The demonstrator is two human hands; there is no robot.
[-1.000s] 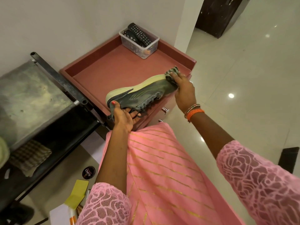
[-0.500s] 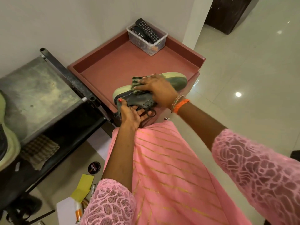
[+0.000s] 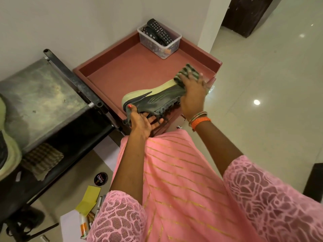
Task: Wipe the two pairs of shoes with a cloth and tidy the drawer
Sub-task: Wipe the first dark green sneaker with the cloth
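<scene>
Head view: left hand grips heel end of dark grey shoe, thumb on upper, fingers curled under among laces. Shoe held sole-side away, pale thick rubber sole, scuffed matte upper. Right hand presses striped ribbed cloth against toe end, fingers spread flat. Beyond hands: reddish tray-like cabinet top with raised rim; clear plastic tub of black remotes at far corner. Left of hands: dusty metal shelf.
</scene>
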